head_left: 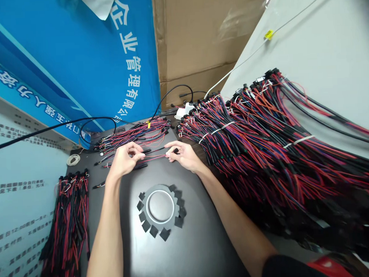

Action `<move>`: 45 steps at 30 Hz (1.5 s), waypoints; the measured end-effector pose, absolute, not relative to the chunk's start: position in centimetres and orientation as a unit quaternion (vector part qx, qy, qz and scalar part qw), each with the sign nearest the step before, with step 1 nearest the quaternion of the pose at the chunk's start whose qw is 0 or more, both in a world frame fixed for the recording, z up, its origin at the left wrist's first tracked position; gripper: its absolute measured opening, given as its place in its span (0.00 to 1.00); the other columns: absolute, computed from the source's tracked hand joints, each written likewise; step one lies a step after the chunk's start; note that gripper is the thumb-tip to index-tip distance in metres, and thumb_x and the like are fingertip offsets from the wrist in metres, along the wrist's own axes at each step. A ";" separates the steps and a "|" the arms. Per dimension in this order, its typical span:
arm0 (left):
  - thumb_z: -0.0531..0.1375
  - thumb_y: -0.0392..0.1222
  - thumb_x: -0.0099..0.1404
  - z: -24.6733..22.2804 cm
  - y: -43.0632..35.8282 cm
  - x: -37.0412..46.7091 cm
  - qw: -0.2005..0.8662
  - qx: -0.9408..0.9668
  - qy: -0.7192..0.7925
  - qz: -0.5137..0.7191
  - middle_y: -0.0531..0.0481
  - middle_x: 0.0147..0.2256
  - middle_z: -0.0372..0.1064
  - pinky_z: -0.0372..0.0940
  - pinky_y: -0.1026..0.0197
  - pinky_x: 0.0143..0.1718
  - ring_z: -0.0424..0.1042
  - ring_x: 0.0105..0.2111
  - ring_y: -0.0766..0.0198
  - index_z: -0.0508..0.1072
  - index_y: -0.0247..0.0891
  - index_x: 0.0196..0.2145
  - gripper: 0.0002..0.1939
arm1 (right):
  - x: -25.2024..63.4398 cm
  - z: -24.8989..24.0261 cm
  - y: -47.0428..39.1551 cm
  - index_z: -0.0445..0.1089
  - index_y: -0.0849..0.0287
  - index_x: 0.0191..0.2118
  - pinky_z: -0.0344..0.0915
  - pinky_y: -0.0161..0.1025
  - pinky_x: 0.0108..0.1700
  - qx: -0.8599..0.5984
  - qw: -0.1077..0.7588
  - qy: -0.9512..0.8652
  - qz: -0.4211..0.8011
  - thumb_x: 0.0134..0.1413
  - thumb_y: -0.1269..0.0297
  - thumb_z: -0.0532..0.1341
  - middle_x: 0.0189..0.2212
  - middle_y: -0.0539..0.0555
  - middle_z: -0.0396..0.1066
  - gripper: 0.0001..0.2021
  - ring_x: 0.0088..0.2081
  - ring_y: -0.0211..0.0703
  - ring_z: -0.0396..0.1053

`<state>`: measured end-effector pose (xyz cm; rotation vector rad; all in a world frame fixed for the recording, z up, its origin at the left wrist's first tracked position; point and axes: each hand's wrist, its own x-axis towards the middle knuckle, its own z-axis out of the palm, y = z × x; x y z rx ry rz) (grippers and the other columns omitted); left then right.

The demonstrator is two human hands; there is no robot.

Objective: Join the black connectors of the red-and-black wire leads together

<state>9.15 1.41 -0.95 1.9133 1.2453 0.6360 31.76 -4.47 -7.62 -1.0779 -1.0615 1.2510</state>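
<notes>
A thin red-and-black wire harness (155, 157) is stretched between my two hands above the dark table. My left hand (127, 158) pinches it near its left part, thumb against forefinger. At the other end my right hand (180, 154) grips it close to a small black connector (176, 151). Black sleeved cable pieces lie just behind and below my left fingers. Nearer to me on the table sits a tape roll (147, 204) with several short black tape pieces stuck around its rim.
Behind my hands lies a loose row of wire harnesses (142, 132). Large tied bundles (226, 129) are heaped on the right, and another bundle (72, 215) hangs at the left edge. A white cable coil (73, 159) rests at left. Cardboard (196, 37) stands behind.
</notes>
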 end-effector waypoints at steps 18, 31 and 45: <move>0.60 0.33 0.52 -3.1 1.2 8.4 0.293 0.777 0.520 0.200 0.58 0.21 0.58 0.55 0.64 0.27 0.65 0.23 0.65 0.54 0.42 0.27 0.15 | 31.4 -8.3 -4.2 0.66 0.60 0.36 0.68 0.35 0.28 -0.446 0.575 -0.440 0.526 0.38 0.56 0.72 0.23 0.49 0.72 0.21 0.24 0.37 0.70; 0.59 0.37 0.51 -1.6 1.7 4.3 0.248 0.759 0.570 0.196 0.58 0.19 0.60 0.52 0.64 0.24 0.56 0.20 0.68 0.50 0.42 0.25 0.15 | 31.6 -8.3 -4.3 0.64 0.59 0.35 0.68 0.35 0.28 -0.449 0.573 -0.438 0.527 0.37 0.55 0.72 0.22 0.49 0.71 0.22 0.24 0.37 0.70; 0.69 0.49 0.46 1.5 1.4 1.8 0.368 0.744 0.531 0.170 0.46 0.34 0.75 0.68 0.56 0.38 0.74 0.35 0.56 0.68 0.39 0.32 0.19 | 31.9 -8.1 -4.4 0.65 0.60 0.39 0.68 0.35 0.28 -0.435 0.558 -0.454 0.543 0.38 0.54 0.72 0.23 0.48 0.71 0.24 0.24 0.36 0.69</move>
